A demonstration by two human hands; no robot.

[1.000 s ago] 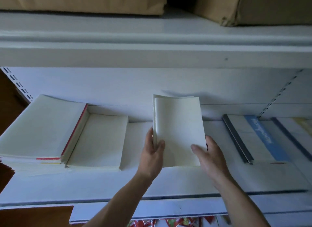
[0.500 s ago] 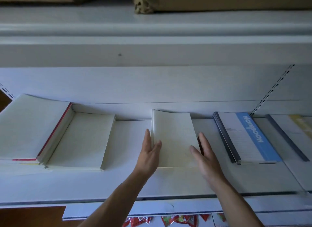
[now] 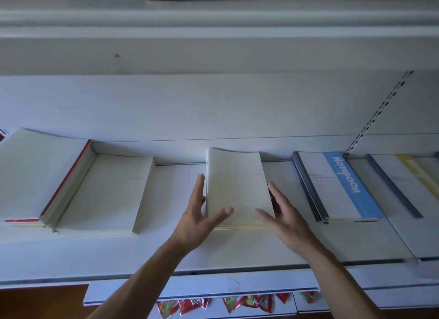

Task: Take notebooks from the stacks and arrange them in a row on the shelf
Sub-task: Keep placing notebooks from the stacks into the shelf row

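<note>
Apparently, the white notebook [image 3: 237, 188] is laid flat on the shelf [image 3: 237, 249], to the left of the blue-banded notebook [image 3: 344, 188] and apart from it, with a strip of bare shelf between the two. It is turned the same way as the blue-banded notebook, the long sides running toward the back wall, probably so that the covers are read as one row. A yellow-banded notebook [image 3: 415, 173] is seen just to the right of the blue-banded notebook. The two stacks are much further to its left, beyond the white notebook: a low stack [image 3: 107, 190], and a tall stack [image 3: 35, 176] with a red edge. The white notebook is flanked by both hands, most likely so that it can be squared and kept from sliding. The left hand [image 3: 197, 219] is spread open, the fingers stretched along the side far from the blue-banded notebook and the thumb reaching over the near corner of the cover. The right hand [image 3: 285, 219] is open in the same way along the side facing the blue-banded notebook. Nothing is gripped by either hand. Whether the thumbs press the cover or only hover above it cannot be told.
</note>
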